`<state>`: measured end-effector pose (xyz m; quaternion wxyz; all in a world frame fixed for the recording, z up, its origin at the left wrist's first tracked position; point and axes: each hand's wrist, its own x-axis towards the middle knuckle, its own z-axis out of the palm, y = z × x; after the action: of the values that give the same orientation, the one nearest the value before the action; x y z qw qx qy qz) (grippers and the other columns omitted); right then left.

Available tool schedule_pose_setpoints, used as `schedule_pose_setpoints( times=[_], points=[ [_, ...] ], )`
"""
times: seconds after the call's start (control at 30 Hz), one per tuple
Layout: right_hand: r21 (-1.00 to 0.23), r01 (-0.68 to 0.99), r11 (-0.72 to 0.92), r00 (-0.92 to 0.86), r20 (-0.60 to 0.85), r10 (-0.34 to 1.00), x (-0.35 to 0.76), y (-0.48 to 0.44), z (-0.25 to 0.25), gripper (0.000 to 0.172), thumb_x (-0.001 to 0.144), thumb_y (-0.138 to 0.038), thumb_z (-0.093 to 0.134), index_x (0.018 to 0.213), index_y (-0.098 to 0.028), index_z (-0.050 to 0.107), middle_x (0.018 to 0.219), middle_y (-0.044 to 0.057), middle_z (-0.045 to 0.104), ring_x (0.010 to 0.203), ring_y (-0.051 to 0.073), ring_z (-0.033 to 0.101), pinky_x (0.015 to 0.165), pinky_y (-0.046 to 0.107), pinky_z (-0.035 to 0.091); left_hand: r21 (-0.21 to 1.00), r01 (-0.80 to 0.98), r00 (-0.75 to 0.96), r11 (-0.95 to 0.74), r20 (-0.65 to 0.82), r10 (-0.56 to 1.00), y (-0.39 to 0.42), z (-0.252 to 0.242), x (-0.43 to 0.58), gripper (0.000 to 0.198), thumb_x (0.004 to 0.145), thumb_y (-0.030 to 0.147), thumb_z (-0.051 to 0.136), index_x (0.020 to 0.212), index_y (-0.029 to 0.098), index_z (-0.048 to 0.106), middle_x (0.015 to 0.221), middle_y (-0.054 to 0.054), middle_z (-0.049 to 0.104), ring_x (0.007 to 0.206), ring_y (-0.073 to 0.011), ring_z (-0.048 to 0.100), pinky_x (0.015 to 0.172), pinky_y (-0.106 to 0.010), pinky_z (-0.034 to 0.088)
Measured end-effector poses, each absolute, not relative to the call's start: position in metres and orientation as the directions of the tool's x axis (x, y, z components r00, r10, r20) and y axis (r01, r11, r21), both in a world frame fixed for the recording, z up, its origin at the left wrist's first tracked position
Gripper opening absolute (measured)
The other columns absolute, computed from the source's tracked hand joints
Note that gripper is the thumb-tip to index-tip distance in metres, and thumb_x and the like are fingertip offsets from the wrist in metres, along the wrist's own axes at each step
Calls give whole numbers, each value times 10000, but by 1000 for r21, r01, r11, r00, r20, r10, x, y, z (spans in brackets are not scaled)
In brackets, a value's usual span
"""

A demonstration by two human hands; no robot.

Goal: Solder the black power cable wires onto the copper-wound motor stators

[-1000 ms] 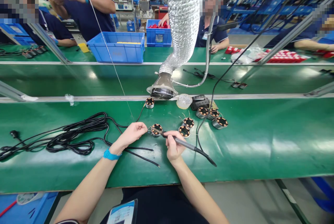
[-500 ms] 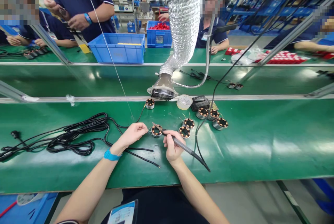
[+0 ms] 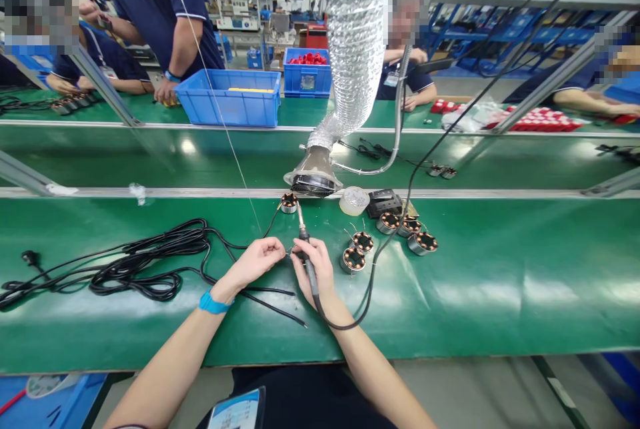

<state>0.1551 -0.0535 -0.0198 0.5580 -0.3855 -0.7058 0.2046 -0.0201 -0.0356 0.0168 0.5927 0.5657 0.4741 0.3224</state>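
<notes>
My left hand (image 3: 256,261) is pinched shut on the edge of a small copper-wound motor stator (image 3: 293,256), which lies on the green bench mostly hidden between my two hands. My right hand (image 3: 314,270) is wrapped round a soldering iron (image 3: 306,250). The iron stands nearly upright, with its tip pointing away from me above the fingers. Its black cord (image 3: 373,267) loops round my wrist and rises to the upper right. Two more stators (image 3: 354,259) (image 3: 363,241) lie just right of my right hand.
Three stators (image 3: 409,225) and a black box (image 3: 384,202) sit at the belt rail, beside a clear tape roll (image 3: 354,200) and a lone stator (image 3: 289,202). A silver fume duct (image 3: 316,172) hangs ahead. Black cables (image 3: 145,262) pile at left. Blue bins (image 3: 230,99) and other people stand across the belt.
My right hand has swung the soldering iron from lying across to the right to nearly upright, lifting its tip off the stator. The hand now covers most of the stator. My left hand has stayed put.
</notes>
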Motion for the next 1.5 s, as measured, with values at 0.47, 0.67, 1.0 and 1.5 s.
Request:
schedule_pose_setpoints(
  times=[0.47,0.67,1.0,1.5],
  points=[
    [-671,367,644,-98,661,744,150,-54,-18,378,924,-74,531,1245,-265,589,1065,59,534,899,138,632,828,268,549,910,407,370,-77,-87,925,-36,18,-27,258,876,382,579,811,141,642,728,-1,566,634,-120,486,595,-234,382],
    [-697,346,628,-66,649,758,154,-61,-15,384,909,-64,540,1243,-248,580,1027,51,555,856,132,649,826,268,559,943,323,419,77,-215,882,-37,16,-26,298,875,429,573,868,133,613,625,28,526,543,-115,504,544,-233,430],
    [-629,402,666,-188,655,732,154,-61,-28,408,935,-79,517,1298,-257,568,1041,70,572,959,165,638,875,303,545,958,222,392,182,-259,883,-34,11,-25,261,817,386,602,790,127,622,580,46,486,473,-69,368,463,-203,279],
    [-699,405,589,-149,585,797,165,-66,-23,386,933,-104,538,1274,-282,566,1111,82,585,1013,199,631,913,373,544,947,196,262,253,-299,918,-33,10,-18,168,688,295,581,699,136,635,578,42,508,461,-58,316,446,-202,206]
  ],
)
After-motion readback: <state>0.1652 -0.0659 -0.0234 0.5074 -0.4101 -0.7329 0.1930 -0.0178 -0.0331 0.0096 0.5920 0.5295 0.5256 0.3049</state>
